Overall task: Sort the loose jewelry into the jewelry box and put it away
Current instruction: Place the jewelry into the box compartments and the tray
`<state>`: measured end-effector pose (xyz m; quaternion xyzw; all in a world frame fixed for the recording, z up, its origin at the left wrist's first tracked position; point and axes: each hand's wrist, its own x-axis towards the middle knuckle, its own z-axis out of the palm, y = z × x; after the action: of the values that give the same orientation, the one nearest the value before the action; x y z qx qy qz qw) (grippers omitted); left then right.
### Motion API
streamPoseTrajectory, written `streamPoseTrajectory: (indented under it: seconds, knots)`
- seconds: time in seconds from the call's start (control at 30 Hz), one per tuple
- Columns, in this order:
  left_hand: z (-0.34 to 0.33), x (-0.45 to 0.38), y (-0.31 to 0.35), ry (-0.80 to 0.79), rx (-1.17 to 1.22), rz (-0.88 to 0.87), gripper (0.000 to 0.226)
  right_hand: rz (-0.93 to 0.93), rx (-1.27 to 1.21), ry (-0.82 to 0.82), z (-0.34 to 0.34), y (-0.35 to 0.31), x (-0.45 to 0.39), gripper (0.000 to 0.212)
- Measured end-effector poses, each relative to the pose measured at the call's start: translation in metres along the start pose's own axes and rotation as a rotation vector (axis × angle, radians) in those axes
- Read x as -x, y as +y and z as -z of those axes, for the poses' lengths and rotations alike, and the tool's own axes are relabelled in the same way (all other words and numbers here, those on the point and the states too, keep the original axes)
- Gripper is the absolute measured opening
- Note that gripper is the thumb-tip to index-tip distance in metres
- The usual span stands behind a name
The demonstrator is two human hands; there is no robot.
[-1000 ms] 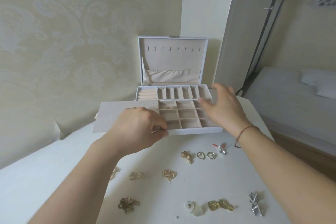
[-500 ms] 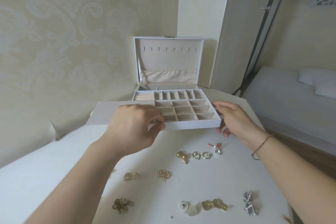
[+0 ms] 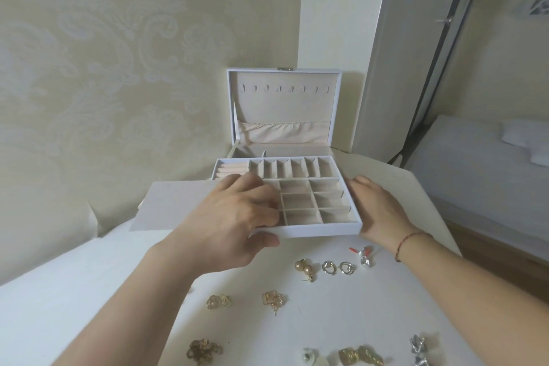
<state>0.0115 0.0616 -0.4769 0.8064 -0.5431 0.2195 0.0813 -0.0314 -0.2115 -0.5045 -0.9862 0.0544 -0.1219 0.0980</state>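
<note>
While both hands are gripping it, the divided tray is hovering just in front of the open jewelry box at the table's far edge, likely for easier loading; left hand is clamped on its front-left rim, right hand on its right side; visible compartments are showing empty; loose earrings are lying across the table's near half.

Home bedroom, damask wallpaper, white bed with pillows, sliding door
</note>
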Motion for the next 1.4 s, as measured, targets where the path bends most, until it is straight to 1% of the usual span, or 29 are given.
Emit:
streamPoseTrajectory:
  seconds: [0.1,0.2,0.27,0.37,0.47,0.57,0.63,0.73,0.77,0.8,0.83,0.87,0.9,0.93,0.97,1.0,1.07,1.13,1.2,1.23,1.3,1.4]
  knots:
    - [-0.001,-0.001,0.002,-0.025,0.045,-0.018,0.019,-0.044,-0.007,0.040,0.001,0.001,0.001,0.019]
    - [-0.001,-0.002,0.004,-0.024,0.039,-0.034,0.021,-0.144,-0.088,0.106,0.000,0.010,-0.005,0.005]
    - [0.001,-0.003,0.006,-0.019,0.024,-0.039,0.021,-0.184,-0.112,0.132,0.000,0.017,-0.010,0.010]
    - [0.003,-0.003,0.007,-0.020,0.025,-0.036,0.021,-0.188,-0.090,0.129,0.004,0.019,-0.017,0.008]
    - [0.005,-0.003,0.006,-0.046,0.059,-0.029,0.020,-0.209,-0.056,0.125,0.003,0.021,-0.027,0.015]
    - [0.004,-0.001,0.004,-0.077,0.093,-0.023,0.022,-0.223,-0.098,0.140,0.000,0.024,-0.037,0.014]
    - [0.004,0.001,0.001,-0.101,0.106,-0.011,0.027,-0.229,-0.090,0.141,-0.004,0.028,-0.042,0.027]
    - [0.004,0.002,-0.002,-0.149,0.155,-0.007,0.035,-0.267,-0.079,0.099,-0.004,0.027,-0.039,0.046]
    - [0.004,0.002,-0.003,-0.165,0.198,-0.002,0.037,-0.274,-0.054,0.118,-0.002,0.026,-0.033,0.052]
    - [0.005,0.003,-0.004,-0.176,0.235,0.006,0.037,-0.274,-0.002,0.161,0.001,0.023,-0.024,0.053]
    - [0.005,0.003,-0.005,-0.183,0.259,0.014,0.036,-0.256,0.061,0.213,0.005,0.020,-0.013,0.047]
    - [0.006,0.004,-0.006,-0.181,0.277,0.024,0.034,-0.212,0.112,0.225,0.008,0.016,0.000,0.036]
    - [0.007,0.005,-0.008,-0.168,0.298,0.034,0.034,-0.137,0.138,0.185,0.008,0.015,0.012,0.023]
    - [0.009,0.005,-0.009,-0.152,0.319,0.042,0.033,-0.055,0.119,0.108,0.009,0.014,0.025,0.011]
    - [0.010,0.006,-0.010,-0.139,0.334,0.050,0.034,0.020,0.059,0.018,0.009,0.011,0.036,0.006]
    - [0.012,0.006,-0.012,-0.134,0.342,0.061,0.034,0.086,-0.017,-0.066,0.010,0.010,0.044,0.009]
    - [0.013,0.008,-0.016,-0.143,0.353,0.084,0.033,0.176,-0.113,-0.208,0.011,0.002,0.057,0.024]
    - [0.013,0.010,-0.019,-0.154,0.358,0.096,0.033,0.239,-0.064,-0.311,0.009,-0.012,0.064,0.039]
    - [0.012,0.010,-0.019,-0.160,0.353,0.091,0.033,0.308,-0.031,-0.328,0.004,-0.030,0.071,0.048]
    - [0.010,0.010,-0.018,-0.165,0.351,0.090,0.032,0.336,-0.056,-0.324,0.001,-0.038,0.074,0.048]
    - [0.006,0.009,-0.014,-0.190,0.381,0.101,0.030,0.376,-0.108,-0.309,-0.006,-0.049,0.081,0.042]
    - [0.000,0.006,-0.007,-0.222,0.437,0.084,0.027,0.419,-0.142,-0.235,-0.013,-0.046,0.090,0.033]
